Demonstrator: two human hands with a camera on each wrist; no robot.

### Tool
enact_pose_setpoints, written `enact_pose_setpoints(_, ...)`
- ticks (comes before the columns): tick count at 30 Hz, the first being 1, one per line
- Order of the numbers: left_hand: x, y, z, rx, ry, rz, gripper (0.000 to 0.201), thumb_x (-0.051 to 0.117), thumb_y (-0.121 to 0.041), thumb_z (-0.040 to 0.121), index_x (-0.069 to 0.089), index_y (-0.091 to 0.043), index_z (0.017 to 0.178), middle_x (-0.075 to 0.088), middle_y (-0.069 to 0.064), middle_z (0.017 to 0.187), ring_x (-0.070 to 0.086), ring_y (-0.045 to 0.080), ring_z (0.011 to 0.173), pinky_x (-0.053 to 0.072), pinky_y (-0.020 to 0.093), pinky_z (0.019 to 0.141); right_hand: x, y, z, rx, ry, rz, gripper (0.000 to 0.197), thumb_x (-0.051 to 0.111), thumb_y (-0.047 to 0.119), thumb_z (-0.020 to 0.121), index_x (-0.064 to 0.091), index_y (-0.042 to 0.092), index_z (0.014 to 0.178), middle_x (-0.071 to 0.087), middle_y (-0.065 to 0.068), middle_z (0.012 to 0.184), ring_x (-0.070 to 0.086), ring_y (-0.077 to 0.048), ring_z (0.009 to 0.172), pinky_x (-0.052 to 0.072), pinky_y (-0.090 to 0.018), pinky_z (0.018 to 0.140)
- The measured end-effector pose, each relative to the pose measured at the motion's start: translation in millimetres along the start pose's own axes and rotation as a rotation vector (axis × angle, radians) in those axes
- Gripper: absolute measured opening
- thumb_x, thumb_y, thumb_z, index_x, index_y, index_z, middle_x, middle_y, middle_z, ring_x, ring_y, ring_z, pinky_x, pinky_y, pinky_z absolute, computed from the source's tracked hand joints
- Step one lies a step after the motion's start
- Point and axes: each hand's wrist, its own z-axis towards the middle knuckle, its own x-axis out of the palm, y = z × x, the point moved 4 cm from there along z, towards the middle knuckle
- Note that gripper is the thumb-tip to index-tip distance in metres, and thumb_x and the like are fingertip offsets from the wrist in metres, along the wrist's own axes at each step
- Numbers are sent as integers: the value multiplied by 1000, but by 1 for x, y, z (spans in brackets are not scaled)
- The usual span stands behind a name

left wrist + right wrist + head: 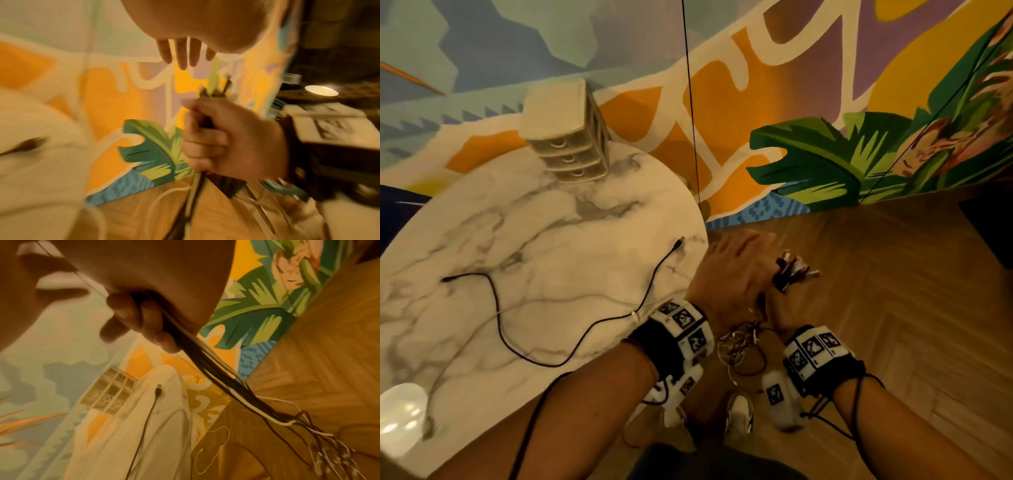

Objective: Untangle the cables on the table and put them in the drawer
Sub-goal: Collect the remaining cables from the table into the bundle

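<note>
My right hand [205,141] grips a bundle of black and white cables [205,369] in a fist, held past the table's right edge over the floor. The bundle's plugs [792,270] stick out above the fist, and tangled loose ends [739,342] hang below it. My left hand [732,267] hovers over the right hand with straight fingers [180,55] and holds nothing. One black cable [571,346] and a thin white cable [482,322] lie loose on the marble table [517,222]. A small beige drawer unit [566,144] stands at the table's far edge, its drawers closed.
The round table ends just left of my hands. Wooden floor [859,308] lies to the right, and a painted wall [825,154] rises behind it. A thin black cord [691,102] hangs down near the table's far right edge. My shoes [738,411] are below the hands.
</note>
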Motion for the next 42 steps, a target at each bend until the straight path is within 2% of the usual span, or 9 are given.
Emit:
enact_pose_setpoints(4,16,87,-62,-241,389,156,44,33,-37,84,58,-15,113,57,8,110,55,29,98,50,43,80,-11,-33,13,-66,-22,-107,47,28,22,103,73,13,94,36,4,36,30,-12,34,26,-30,48)
enact_pose_setpoints(8,49,139,-143,-247,728,394,46,45,-40,66,62,-20,103,65,2,92,65,21,78,53,30,63,-5,-59,17,9,63,-117,45,22,16,102,63,10,119,34,2,37,29,-14,36,33,-32,52)
enact_pose_setpoints(14,59,139,-155,-137,612,496,43,37,-32,75,70,-12,93,69,3,83,64,21,74,48,28,71,25,-75,13,15,168,-256,43,23,13,102,65,8,112,34,-4,43,28,-10,33,30,-21,42)
enact_pose_setpoints(19,66,133,-163,-182,764,488,49,30,-30,97,30,-8,141,37,12,143,33,29,132,24,40,109,51,-89,16,-3,175,-298,41,25,14,103,65,4,101,36,-1,41,29,-8,31,28,-21,41)
enact_pose_setpoints(23,75,131,-168,-245,738,537,39,33,-22,95,41,-6,129,51,15,130,44,29,120,29,38,103,54,-95,13,34,87,-328,41,36,18,99,59,2,70,37,-4,38,30,-11,31,28,-26,44)
enact_pose_setpoints(28,60,115,-156,-235,658,356,37,36,-34,93,45,-11,120,55,10,122,48,25,112,33,36,97,38,-107,16,162,-106,-247,42,37,34,100,64,3,89,33,-4,43,30,-10,29,27,-21,35)
enact_pose_setpoints(35,48,94,-157,-38,710,315,26,43,-30,91,50,-9,105,60,11,107,56,30,97,39,37,82,70,-56,13,123,153,-30,52,41,41,97,55,10,57,26,4,42,21,-8,35,21,-20,41)
enact_pose_setpoints(40,20,126,-144,-871,128,-1042,28,35,-21,98,57,-5,107,68,7,88,62,23,83,49,40,82,106,-52,-4,35,265,-132,50,42,36,97,50,14,53,34,-3,51,23,-10,41,18,-22,44)
enact_pose_setpoints(42,-6,126,-124,-969,-154,-1506,32,36,-28,98,57,-6,107,68,9,83,64,22,78,51,36,74,117,-69,-12,42,297,-208,52,43,37,97,54,18,49,36,-9,55,27,-16,43,17,-29,45)
